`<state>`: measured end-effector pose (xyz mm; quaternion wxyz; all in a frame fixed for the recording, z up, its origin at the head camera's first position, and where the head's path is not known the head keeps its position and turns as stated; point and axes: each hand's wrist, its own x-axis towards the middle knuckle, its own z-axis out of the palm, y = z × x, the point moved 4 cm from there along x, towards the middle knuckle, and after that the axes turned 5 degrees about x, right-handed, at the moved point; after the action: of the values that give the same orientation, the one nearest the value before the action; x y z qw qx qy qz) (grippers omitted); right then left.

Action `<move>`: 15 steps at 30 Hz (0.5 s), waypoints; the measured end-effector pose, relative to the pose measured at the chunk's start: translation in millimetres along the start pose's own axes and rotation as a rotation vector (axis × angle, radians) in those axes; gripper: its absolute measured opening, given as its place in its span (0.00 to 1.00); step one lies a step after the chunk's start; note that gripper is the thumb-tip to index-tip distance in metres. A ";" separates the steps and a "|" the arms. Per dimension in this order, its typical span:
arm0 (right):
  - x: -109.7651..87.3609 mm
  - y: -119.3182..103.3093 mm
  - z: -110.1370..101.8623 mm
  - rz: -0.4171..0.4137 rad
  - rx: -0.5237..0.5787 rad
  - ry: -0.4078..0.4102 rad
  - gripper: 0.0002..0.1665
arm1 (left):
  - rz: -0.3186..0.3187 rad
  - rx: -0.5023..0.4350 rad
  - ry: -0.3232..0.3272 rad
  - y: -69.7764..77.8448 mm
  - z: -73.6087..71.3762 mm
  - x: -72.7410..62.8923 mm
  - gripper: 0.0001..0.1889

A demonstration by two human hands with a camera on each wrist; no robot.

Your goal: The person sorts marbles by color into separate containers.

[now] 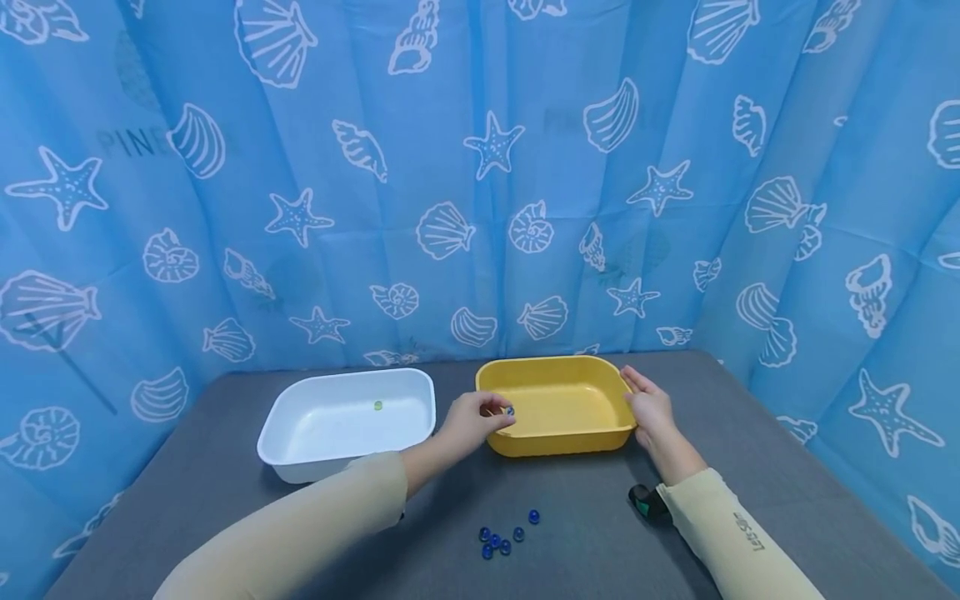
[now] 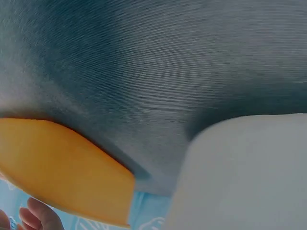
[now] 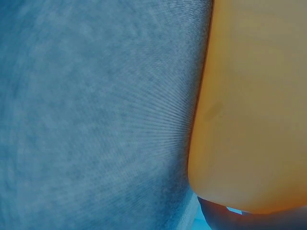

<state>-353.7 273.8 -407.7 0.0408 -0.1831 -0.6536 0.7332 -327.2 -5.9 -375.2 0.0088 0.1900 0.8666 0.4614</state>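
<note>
My left hand [image 1: 477, 421] hangs over the left edge of the yellow basin [image 1: 555, 444]. A small blue marble [image 1: 510, 411] is pinched between its thumb and fingertips. At the basin's right end, my right hand [image 1: 651, 408] holds the rim, fingers along the side. The right wrist view shows the basin's outer wall [image 3: 254, 105] up close, with part of a finger [image 3: 240, 219] at its rim. Several blue marbles [image 1: 495, 542] lie in a loose group on the grey cloth in front of the basin.
A white basin [image 1: 300, 457] stands to the left, with a yellow-green marble [image 1: 378, 406] inside. Close to my right sleeve lies a black object with a green patch [image 1: 647, 502]. Behind the grey-covered table [image 1: 585, 550] hangs a blue shell-print curtain [image 1: 480, 183].
</note>
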 end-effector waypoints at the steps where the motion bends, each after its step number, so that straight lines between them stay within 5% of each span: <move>1: -0.1 0.2 -0.2 -0.001 -0.002 0.000 0.31 | -0.003 -0.008 0.003 0.9 2.4 2.3 0.11; 8: -0.9 2.1 -0.2 -0.002 -0.012 -0.013 0.31 | -0.041 -0.078 0.047 2.7 18.4 23.1 0.11; 15: -0.1 2.2 -0.4 -0.012 -0.010 0.000 0.31 | -0.243 -0.234 0.064 -5.7 30.8 50.1 0.11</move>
<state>-353.0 273.9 -409.9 0.0442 -0.1795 -0.6585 0.7295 -369.6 32.7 -389.4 0.0589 0.0666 0.8234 0.5605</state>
